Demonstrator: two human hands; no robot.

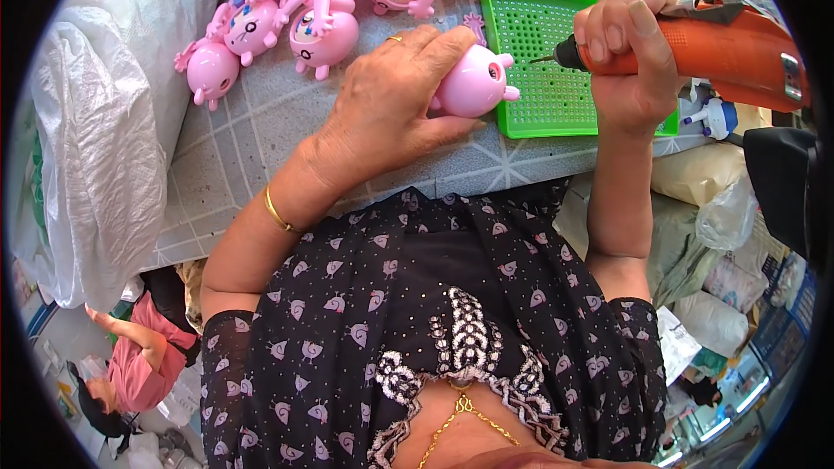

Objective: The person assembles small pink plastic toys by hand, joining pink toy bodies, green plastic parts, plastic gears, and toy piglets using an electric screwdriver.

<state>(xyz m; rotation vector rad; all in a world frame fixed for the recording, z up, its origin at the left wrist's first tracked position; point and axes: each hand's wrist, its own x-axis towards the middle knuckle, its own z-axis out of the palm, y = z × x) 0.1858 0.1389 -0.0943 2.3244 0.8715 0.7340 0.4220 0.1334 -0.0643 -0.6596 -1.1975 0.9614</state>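
Toward desk (234,152) front edge: cupping pink toy (473,89) (left hand (393,91)), clenching driver (730,52) (right hand (632,56)). Likely light, hard, slick shell; grip round body.

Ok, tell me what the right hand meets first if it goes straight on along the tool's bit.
Led by its orange power tool, the right hand would likely meet the pink toy held in the left hand; one view leaves depth unclear.

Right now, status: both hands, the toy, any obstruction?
Left hand gripping pink toy. Right hand on orange power driver, bit toward toy, not touching. Nothing visible between them; green tray behind.
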